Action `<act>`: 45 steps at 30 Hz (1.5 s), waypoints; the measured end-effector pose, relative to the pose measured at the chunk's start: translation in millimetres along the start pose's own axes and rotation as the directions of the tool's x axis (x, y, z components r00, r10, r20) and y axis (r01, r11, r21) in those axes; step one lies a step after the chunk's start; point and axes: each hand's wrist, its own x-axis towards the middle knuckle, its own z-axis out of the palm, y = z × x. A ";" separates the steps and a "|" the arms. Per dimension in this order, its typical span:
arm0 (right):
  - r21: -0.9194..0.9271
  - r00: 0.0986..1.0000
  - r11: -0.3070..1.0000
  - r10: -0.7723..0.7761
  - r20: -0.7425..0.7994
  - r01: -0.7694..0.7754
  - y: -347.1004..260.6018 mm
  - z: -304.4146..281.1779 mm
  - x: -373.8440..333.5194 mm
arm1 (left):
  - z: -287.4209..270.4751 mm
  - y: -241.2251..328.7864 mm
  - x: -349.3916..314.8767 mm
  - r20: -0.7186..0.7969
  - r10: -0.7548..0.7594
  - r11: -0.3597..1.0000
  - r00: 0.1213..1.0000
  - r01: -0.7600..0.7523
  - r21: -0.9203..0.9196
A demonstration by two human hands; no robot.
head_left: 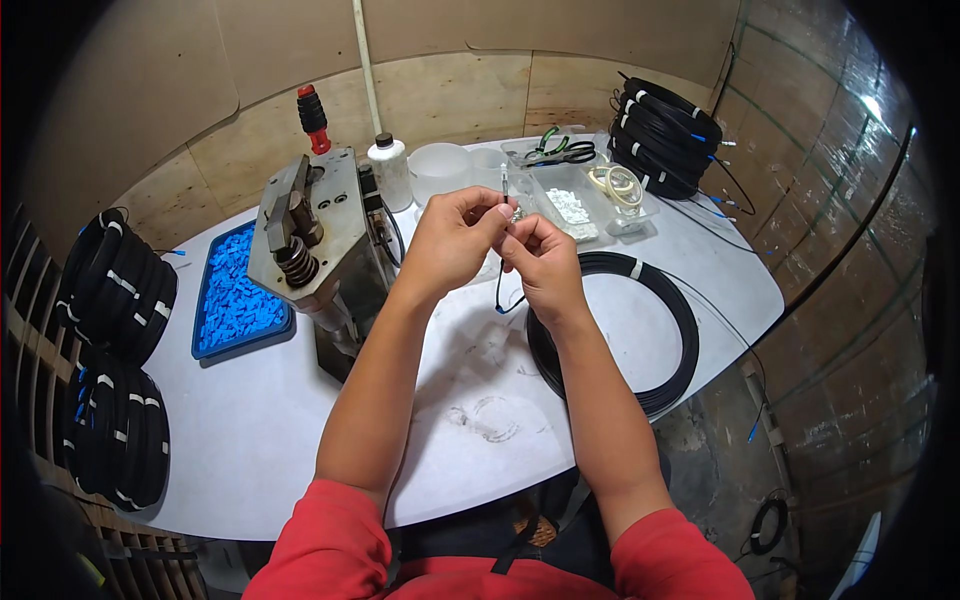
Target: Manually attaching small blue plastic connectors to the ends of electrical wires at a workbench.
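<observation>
Left hand (462, 238) and right hand (543, 262) pinch a cable (505, 187) at twelve o'clock, hiding part of it. Tabletop (470, 475) stretches to its six-o'clock edge; the right forearm (612, 415) covers some of the coil (685, 335) at four.

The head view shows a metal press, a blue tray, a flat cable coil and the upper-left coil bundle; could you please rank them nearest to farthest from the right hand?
1. Flat cable coil, mostly right of the right hand
2. Metal press, to its left
3. Blue tray, beyond the press
4. Upper-left coil bundle, far left
</observation>
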 end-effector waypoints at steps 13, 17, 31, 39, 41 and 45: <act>0.012 1.000 1.000 -0.007 -0.004 0.007 -0.3 1.1 1.7 | -0.5 1.5 0.2 0.002 -0.013 1.000 1.000 0.013 0.002; -0.002 1.000 1.000 0.001 -0.014 -0.001 -1.3 1.4 1.3 | -0.7 0.9 0.2 -0.001 -0.003 1.000 1.000 0.003 0.013; 0.001 1.000 1.000 0.007 -0.001 -0.007 -3.8 1.0 -0.4 | -3.9 -2.7 1.9 0.011 -0.014 1.000 1.000 0.014 0.005; 0.032 1.000 0.999 -0.019 -0.005 0.020 -3.0 0.4 0.7 | -2.6 -3.0 2.3 0.005 -0.020 1.000 1.000 0.020 0.001; 0.031 1.000 0.999 -0.013 -0.010 0.013 -3.6 0.9 0.3 | -2.4 -3.6 2.3 0.003 -0.021 1.000 1.000 0.021 0.002; 0.023 1.000 1.000 -0.010 -0.013 0.010 -1.2 -1.2 1.2 | -1.4 -4.0 2.0 0.001 -0.006 1.000 1.000 0.006 0.001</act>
